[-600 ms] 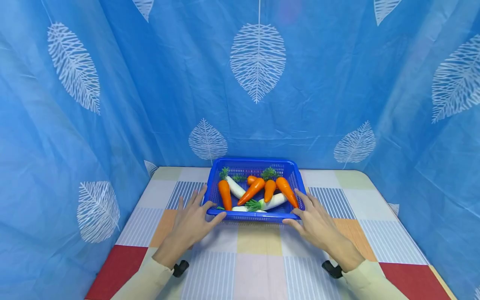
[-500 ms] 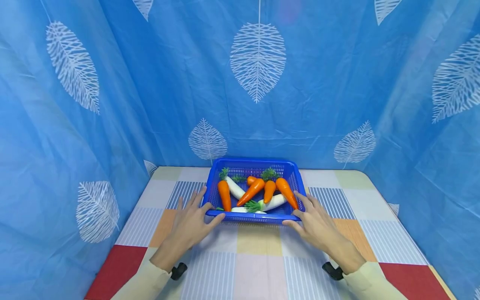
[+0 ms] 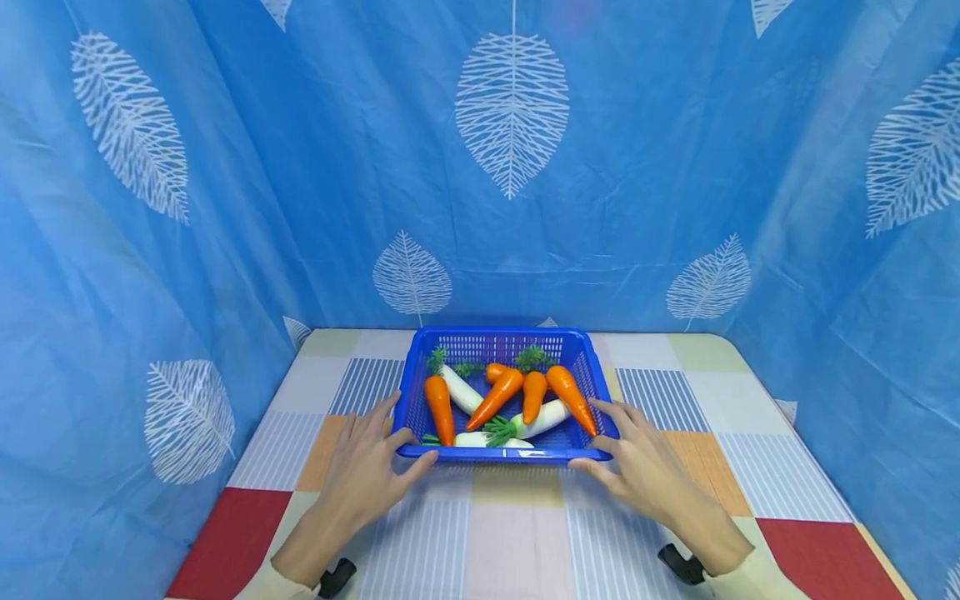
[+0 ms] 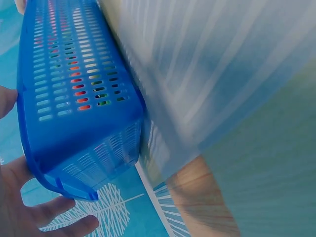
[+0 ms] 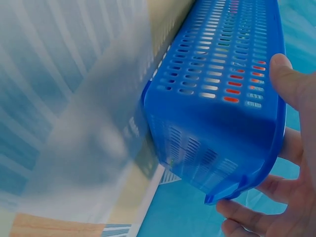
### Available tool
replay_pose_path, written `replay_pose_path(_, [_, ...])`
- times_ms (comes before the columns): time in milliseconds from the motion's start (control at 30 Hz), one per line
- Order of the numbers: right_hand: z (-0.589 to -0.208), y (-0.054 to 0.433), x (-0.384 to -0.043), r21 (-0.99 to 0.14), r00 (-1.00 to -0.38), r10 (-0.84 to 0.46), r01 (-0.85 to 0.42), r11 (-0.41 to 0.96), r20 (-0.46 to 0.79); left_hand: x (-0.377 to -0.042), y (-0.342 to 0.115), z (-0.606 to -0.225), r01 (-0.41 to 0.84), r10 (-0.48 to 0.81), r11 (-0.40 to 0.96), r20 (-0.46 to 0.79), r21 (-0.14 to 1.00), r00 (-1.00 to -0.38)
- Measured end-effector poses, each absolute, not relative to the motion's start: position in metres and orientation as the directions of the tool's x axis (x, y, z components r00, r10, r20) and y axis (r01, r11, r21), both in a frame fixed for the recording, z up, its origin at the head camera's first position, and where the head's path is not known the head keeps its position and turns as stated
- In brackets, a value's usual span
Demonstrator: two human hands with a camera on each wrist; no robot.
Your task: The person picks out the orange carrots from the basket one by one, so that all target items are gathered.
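Note:
A blue plastic basket (image 3: 510,455) with slotted walls stands on the table. Carrots (image 3: 495,398) and white radishes (image 3: 542,419) with green tops lie jumbled inside it. My left hand (image 3: 363,471) holds its near left corner, thumb at the front rim and fingers along the side. At the near right corner my right hand (image 3: 651,468) holds it the same way. In the right wrist view the right thumb (image 5: 286,79) lies against the rim, with the other fingers near the side rim. The left wrist view shows the left fingers (image 4: 52,210) spread by the basket's corner.
A checked and striped cloth (image 3: 517,542) covers the table. Blue curtains with white leaf prints (image 3: 512,108) hang behind the table and at both sides. The table's rounded far right corner (image 3: 720,342) shows beyond the basket.
The basket has come toward me from the back edge, with the vegetables in it. Both hands have moved back with it. The head view has shifted slightly.

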State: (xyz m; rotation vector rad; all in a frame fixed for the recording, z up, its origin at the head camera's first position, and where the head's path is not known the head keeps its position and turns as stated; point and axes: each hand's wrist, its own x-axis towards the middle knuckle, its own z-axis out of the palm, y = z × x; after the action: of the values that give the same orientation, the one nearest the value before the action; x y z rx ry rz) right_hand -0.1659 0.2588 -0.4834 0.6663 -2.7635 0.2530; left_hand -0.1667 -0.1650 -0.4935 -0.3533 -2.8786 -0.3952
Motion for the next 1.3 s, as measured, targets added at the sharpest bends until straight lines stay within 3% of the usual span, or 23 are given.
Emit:
replay_pose_path(500, [-0.484, 0.266, -0.143, -0.08, -0.841, -0.41, -0.464, 0.882, 0.354, -0.15, -0.166, -0.499, 0.344, 0.247, 0.913, 0.374, 0.22, -0.894])
replay_pose_path(667, [-0.475, 0.264, -0.147, -0.134, -0.872, -0.368, -0.426, 0.895, 0.322, -0.156, -0.16, -0.498, 0.311, 0.221, 0.911, 0.318, 0.269, -0.922])
replay_pose_path(967, [-0.439, 0.243, -0.176, -0.198, -0.892, -0.37, -0.425, 0.884, 0.261, -0.181, -0.151, -0.489, 0.209, 0.182, 0.908, 0.108, 0.363, -0.977])
replay_pose_path(1300, [-0.419, 0.217, -0.23, -0.368, -0.928, -0.372, -0.346, 0.863, 0.002, -0.2, -0.141, -0.484, 0.169, 0.165, 0.887, 0.047, 0.43, -0.985])
